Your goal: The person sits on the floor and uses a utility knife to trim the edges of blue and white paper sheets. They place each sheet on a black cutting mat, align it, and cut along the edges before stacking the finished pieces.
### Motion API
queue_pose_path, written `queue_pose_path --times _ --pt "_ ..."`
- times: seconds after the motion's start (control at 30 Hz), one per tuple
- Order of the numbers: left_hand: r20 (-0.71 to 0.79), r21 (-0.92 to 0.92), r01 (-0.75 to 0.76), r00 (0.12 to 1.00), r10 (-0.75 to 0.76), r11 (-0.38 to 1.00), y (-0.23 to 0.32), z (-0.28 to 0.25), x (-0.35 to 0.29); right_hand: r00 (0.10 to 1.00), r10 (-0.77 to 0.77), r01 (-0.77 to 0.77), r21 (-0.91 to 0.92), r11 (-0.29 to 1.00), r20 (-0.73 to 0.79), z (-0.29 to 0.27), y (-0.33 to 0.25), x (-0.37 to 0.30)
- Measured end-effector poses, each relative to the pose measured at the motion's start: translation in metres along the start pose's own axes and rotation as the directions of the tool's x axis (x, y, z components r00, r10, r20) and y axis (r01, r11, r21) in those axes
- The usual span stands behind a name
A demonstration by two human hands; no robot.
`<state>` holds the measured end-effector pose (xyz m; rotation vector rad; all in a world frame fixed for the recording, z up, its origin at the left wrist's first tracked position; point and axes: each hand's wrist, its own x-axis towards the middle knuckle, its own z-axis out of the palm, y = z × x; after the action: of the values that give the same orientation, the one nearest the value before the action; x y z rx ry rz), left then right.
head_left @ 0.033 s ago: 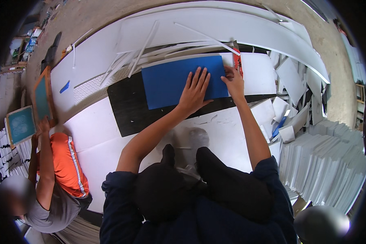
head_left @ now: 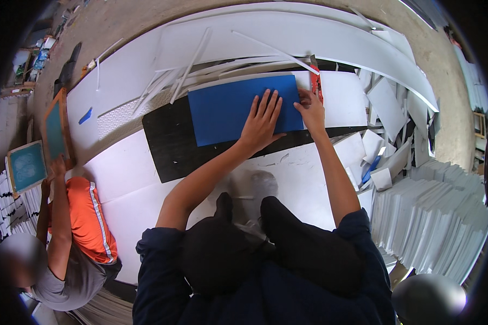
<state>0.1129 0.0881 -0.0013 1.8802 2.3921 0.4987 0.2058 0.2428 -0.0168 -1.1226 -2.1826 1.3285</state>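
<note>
Blue sheet lying across middle of black board. Left hand palm down on sheet, fingers straight and slightly apart; left arm bent at elbow, slanting inward over board's near edge. Right hand at sheet's right edge, toward board's right end, fingers curled; can't tell whether they pinch anything. Right arm straighter, angled inward. Red tool just beside right fingers. Blue-handled tool among scraps, right of board.

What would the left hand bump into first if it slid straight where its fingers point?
Past the blue sheet under it, the left hand would probably meet the loose white strips beyond the sheet's far edge; how high they sit is hard to tell.
</note>
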Motion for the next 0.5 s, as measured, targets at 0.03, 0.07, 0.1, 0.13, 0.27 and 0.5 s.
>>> queue_pose_path --times 0.03,0.07,0.1,0.13,0.27,0.5 --pt "-0.001 -0.01 -0.002 1.0 0.002 1.0 0.0021 0.0011 0.0038 1.0 0.001 -0.001 -0.015 1.0 0.005 -0.0007 -0.0019 -0.0015" --pt "-0.008 -0.019 -0.007 1.0 0.007 1.0 0.0023 0.0023 0.0062 1.0 0.001 -0.001 -0.029 1.0 0.011 -0.0021 -0.0039 -0.0023" --pt "-0.009 -0.027 -0.014 1.0 0.014 1.0 0.0021 0.0041 0.0069 1.0 -0.003 0.003 -0.006 1.0 0.021 -0.0035 -0.0046 -0.0037" --pt "-0.01 -0.035 -0.02 1.0 0.02 0.999 0.0018 0.0057 0.0072 0.999 -0.008 0.007 0.017 1.0 0.033 -0.0049 -0.0055 -0.0046" --pt "-0.021 -0.044 -0.033 0.999 0.032 0.998 0.0014 0.0069 0.0074 0.998 -0.018 0.014 0.063 0.998 0.052 -0.0077 -0.0052 -0.0061" --pt "-0.03 -0.051 -0.025 0.999 0.024 0.998 0.0015 0.0051 0.0075 1.0 -0.002 0.0 0.071 0.997 0.027 -0.0058 -0.0089 -0.0081"
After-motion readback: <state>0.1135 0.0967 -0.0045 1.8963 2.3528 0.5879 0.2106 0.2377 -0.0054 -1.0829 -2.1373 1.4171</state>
